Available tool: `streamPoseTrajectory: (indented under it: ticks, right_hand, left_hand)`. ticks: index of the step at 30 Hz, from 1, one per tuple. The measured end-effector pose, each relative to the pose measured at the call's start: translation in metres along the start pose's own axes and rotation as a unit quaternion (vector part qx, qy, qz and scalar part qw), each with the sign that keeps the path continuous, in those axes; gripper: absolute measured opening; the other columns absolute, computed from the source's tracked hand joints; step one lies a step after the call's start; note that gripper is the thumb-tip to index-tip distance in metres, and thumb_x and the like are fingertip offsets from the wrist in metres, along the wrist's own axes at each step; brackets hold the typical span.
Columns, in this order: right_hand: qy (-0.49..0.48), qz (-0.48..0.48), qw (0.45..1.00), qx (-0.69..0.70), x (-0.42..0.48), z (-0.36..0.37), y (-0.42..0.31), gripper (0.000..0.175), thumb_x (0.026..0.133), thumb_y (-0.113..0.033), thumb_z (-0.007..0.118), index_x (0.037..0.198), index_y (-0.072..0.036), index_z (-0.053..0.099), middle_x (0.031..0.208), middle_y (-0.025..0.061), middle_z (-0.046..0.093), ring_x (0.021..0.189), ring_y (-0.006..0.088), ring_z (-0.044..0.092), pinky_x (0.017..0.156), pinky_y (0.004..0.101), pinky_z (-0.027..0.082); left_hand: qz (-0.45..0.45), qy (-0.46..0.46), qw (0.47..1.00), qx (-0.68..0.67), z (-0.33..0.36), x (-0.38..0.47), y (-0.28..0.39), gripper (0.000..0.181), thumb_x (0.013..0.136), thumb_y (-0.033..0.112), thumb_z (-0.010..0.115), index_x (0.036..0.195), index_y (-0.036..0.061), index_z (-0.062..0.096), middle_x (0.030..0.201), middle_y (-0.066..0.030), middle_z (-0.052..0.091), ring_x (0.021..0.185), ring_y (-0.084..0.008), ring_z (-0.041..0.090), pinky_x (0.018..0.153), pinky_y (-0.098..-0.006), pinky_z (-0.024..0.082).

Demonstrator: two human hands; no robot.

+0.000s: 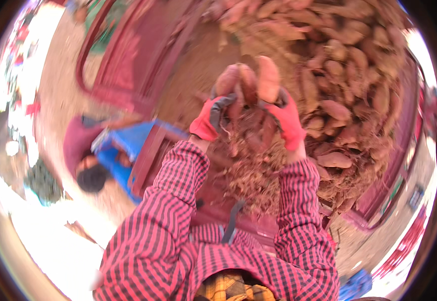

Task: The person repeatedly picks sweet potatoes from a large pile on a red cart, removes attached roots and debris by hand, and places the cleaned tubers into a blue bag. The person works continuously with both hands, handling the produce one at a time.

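Observation:
My left hand, in a red work glove with a dark palm, grips a reddish sweet potato. A second sweet potato is right beside it; whether that hand holds it too I cannot tell. My right hand, gloved the same way, holds a long sweet potato upright from its lower end. Below both hands lies a heap of stringy roots on the floor of a red metal cargo bed. My fingertips are partly hidden behind the tubers.
A large pile of sweet potatoes fills the bed's right side. At left, a person bends over a blue sack against the bed's edge. The red side panel has a curved rail. A blue bag lies at lower right.

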State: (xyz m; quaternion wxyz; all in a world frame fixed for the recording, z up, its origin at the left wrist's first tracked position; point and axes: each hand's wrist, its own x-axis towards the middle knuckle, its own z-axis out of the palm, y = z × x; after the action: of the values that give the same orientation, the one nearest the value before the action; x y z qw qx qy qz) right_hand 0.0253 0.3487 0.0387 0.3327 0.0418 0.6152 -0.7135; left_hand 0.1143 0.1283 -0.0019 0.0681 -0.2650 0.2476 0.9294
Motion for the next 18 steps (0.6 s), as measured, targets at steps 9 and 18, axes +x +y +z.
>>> streamPoseTrajectory:
  ticks: [9,18]
  right_hand:
    - [-0.201,0.15,0.964,0.085,-0.151,0.239,0.03,0.066,0.079,-0.013,0.088,0.134,-0.002,0.054,0.109,0.012,0.068,0.093,0.0209,0.068,0.071,0.0348,0.059]
    - [-0.258,0.077,0.952,-0.144,-0.141,0.422,0.133,0.048,0.088,-0.018,0.077,0.129,0.0,0.061,0.117,0.009,0.067,0.102,0.0155,0.061,0.088,0.0312,0.052]
  left_hand:
    - [0.124,0.241,0.962,-0.001,-0.103,-0.313,0.083,0.037,0.089,0.02,0.073,0.123,0.0082,0.063,0.108,-0.0049,0.07,0.093,-0.0196,0.068,0.081,-0.0332,0.054]
    - [0.139,0.313,0.922,0.18,-0.278,-0.394,0.202,0.041,0.096,0.023,0.064,0.136,0.0173,0.056,0.12,-0.0031,0.066,0.105,-0.0193,0.066,0.085,-0.0397,0.055]
